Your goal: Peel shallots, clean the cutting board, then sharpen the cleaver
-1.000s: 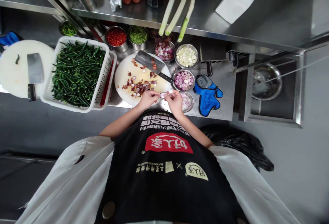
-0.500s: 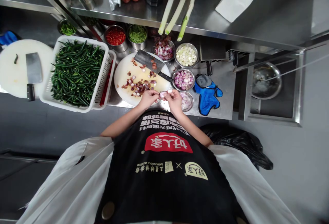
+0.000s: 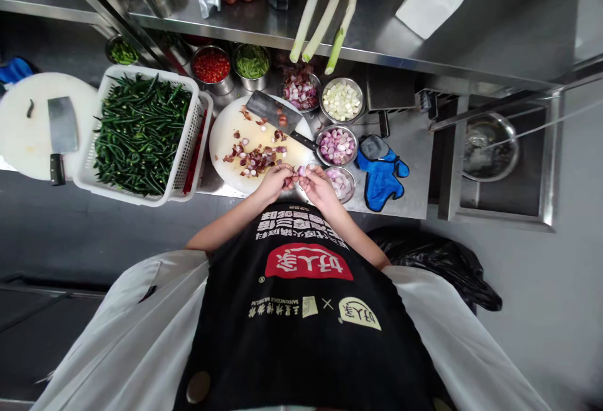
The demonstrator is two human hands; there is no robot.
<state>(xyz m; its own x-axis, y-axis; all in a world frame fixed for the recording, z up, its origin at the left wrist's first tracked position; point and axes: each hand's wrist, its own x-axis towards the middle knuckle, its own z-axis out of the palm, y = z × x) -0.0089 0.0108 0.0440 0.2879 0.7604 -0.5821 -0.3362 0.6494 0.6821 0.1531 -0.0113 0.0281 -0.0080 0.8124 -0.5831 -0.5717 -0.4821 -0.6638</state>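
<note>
Both hands meet over the front edge of a round white cutting board [image 3: 226,128]. Between the fingertips of my right hand [image 3: 319,186] is a small purple shallot [image 3: 302,171]. My left hand [image 3: 276,181] pinches at the shallot's left side, where a bit of brown skin shows. Brown skins and shallot pieces [image 3: 257,161] lie scattered on the board. A cleaver [image 3: 271,111] rests across its back right, handle toward a bowl of peeled shallots [image 3: 336,146]. Another bowl [image 3: 340,183] with pale purple pieces stands just right of my right hand.
Left are a white basket of green chilies [image 3: 141,134] and a second board [image 3: 23,141] with a cleaver. Bowls of red chilies [image 3: 211,66], green pieces [image 3: 252,62] and white cubes [image 3: 342,101] line the back under a shelf [image 3: 264,39]. A blue cloth [image 3: 382,185] and sink [image 3: 506,200] are right.
The shallot between my fingers has turned and now shows its purple side. My right hand's fingers have spread a little, while the boards and bowls stay in place.
</note>
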